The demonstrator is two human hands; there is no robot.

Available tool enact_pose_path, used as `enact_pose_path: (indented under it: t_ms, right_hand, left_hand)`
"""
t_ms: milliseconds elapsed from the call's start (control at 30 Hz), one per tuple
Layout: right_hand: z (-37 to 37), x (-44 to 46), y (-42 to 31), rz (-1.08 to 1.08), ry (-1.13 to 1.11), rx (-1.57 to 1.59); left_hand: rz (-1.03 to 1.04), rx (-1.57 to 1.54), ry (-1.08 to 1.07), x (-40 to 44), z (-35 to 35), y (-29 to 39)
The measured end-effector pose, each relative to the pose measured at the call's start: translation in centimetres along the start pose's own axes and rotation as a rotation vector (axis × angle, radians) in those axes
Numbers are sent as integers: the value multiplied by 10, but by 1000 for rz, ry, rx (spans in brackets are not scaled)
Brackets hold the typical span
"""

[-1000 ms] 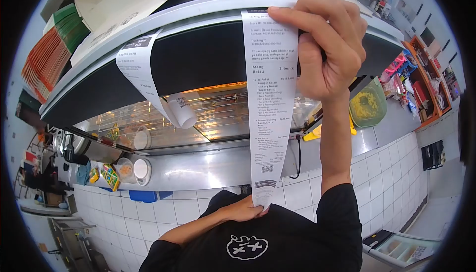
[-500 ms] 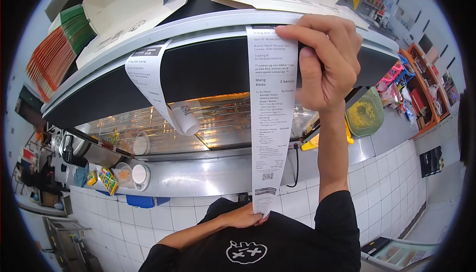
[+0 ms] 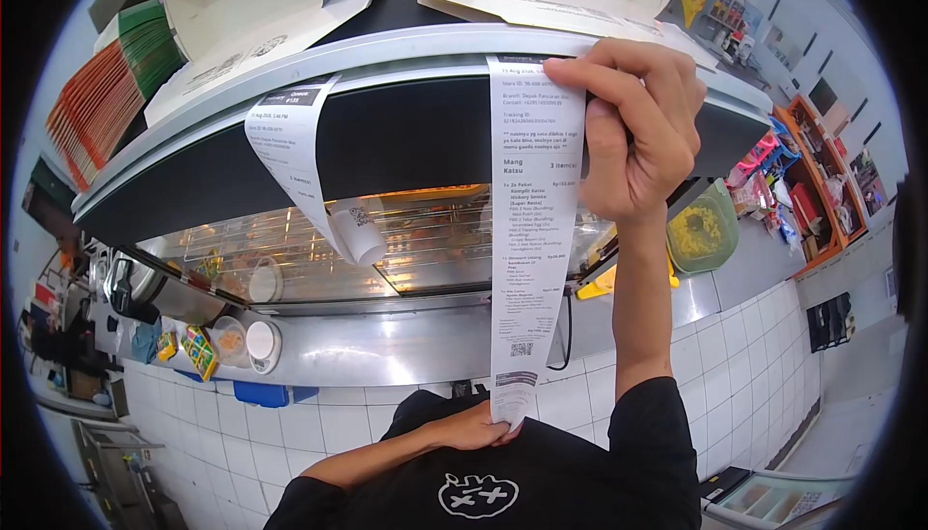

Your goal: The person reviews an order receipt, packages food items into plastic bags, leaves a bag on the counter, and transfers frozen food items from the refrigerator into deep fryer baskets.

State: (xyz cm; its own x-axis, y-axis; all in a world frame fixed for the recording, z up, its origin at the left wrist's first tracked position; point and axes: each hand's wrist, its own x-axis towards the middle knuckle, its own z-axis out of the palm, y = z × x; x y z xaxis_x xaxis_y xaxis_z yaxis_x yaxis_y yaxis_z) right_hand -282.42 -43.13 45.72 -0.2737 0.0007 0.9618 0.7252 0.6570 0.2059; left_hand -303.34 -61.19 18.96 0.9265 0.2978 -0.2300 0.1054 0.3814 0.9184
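A: Long receipt, where?
B: Vertical, in front of the glass case, between both hands. Left hand low, right hand high.
A: Grip?
B: Left is clamped on the bottom end. Right has its index fingertip on the top edge, thumb by the paper's right side; can't tell if it pinches.
A: Left of that?
B: Second receipt, hanging, lower end curled.
A: Desk?
B: Steel. Round white-topped container left, green tub of yellow food right.
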Motion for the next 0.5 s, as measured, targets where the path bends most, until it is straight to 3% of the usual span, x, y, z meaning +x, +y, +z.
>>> enact_pose_path:
  t_ms: [267, 367, 500]
  right_hand:
    - [9, -5, 11, -54, 74, 21]
    - [1, 3, -1, -31, -4, 8]
    - [14, -3, 3, -1, 152, 72]
  left_hand:
    - [-4, 13, 23, 3, 0, 4]
    - [36, 46, 30, 1, 0, 0]
    - [36, -33, 13, -1, 1, -10]
